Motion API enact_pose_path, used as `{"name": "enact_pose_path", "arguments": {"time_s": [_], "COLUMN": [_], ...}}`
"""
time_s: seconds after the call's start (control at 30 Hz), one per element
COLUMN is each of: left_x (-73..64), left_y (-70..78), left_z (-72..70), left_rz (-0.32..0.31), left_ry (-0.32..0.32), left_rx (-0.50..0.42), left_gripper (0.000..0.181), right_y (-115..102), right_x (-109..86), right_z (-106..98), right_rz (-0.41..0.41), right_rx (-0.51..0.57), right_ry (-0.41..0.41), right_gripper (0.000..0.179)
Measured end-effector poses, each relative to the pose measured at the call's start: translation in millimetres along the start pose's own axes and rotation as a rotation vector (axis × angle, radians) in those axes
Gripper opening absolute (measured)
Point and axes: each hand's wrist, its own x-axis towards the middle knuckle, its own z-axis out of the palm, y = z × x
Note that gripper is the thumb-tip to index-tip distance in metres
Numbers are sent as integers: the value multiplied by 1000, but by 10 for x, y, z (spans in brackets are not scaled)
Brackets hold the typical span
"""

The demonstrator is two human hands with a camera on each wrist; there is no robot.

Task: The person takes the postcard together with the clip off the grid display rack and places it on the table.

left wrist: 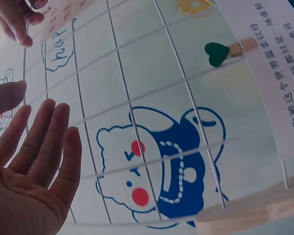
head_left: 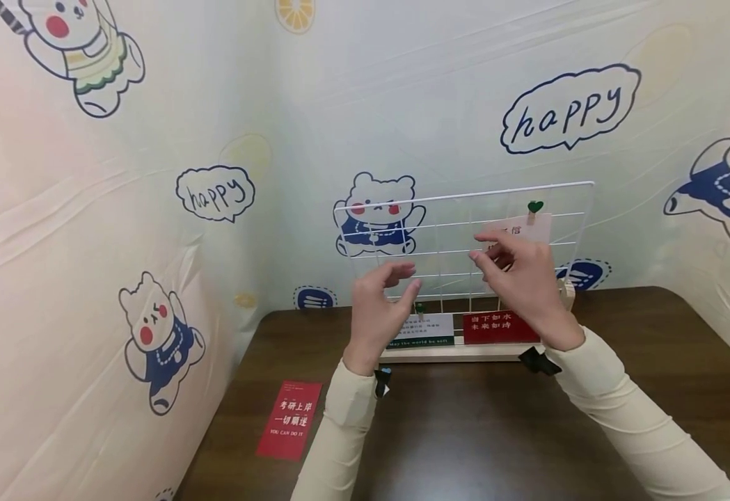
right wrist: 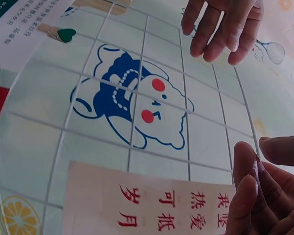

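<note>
From my station I watch two hands raised before a white wire grid (head_left: 465,196), which stands behind both of them. My left grip (head_left: 380,309) is wide, thumb spread well away from the relaxed fingers. My right grip (head_left: 524,275) is narrower, its fingers bent and the thumb tip a little apart from the forefinger. Just behind and above the right grip, a pale pink card (head_left: 540,227) with red characters hangs on the grid under a green heart clip (head_left: 534,207); the fingers cover part of it, and I can't tell whether they touch it. Below and to the right of the left grip, a white card (head_left: 430,328) with a green band sits low on the grid, held by a second heart clip (left wrist: 216,54). Beside it, below the right grip, I see a wide red card (head_left: 486,337), partly hidden by the wrist. Under both low cards runs the pale wooden base (head_left: 458,355) on the brown surface (head_left: 465,431). Nearer me than the left grip, and to its left, a red slip (head_left: 288,421) reading "YOU CAN DO IT" lies flat.
</note>
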Motion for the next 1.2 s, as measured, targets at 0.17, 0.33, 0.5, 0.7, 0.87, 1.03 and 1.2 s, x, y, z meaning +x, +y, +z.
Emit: {"name": "enact_pose_path", "arguments": {"time_s": [0.17, 0.33, 0.5, 0.7, 0.87, 1.03, 1.2], "left_x": [40, 69, 114, 150, 158, 198, 228], "left_y": [47, 69, 113, 157, 188, 230, 284], "left_z": [87, 170, 265, 421, 529, 611, 665], "left_rz": [22, 7, -13, -26, -33, -24, -27], "left_ry": [-11, -48, -91, -129, -150, -155, -173], "left_rx": [2, -12, -36, -16, -11, -26, -37], "left_gripper": [26, 26, 29, 28, 28, 28, 30], "right_y": [-4, -10, 15, 42, 71, 96, 109], "right_x": [44, 89, 132, 192, 235, 279, 321], "right_z": [-64, -110, -166, -247, -318, -376, -423], "right_rz": [-5, -2, 6, 40, 38, 40, 40], "right_rx": [-23, -30, -54, -78, -74, -45, -60], "right_ry": [17, 6, 13, 37, 49, 61, 81], "right_gripper": [25, 25, 24, 26, 28, 28, 27]}}
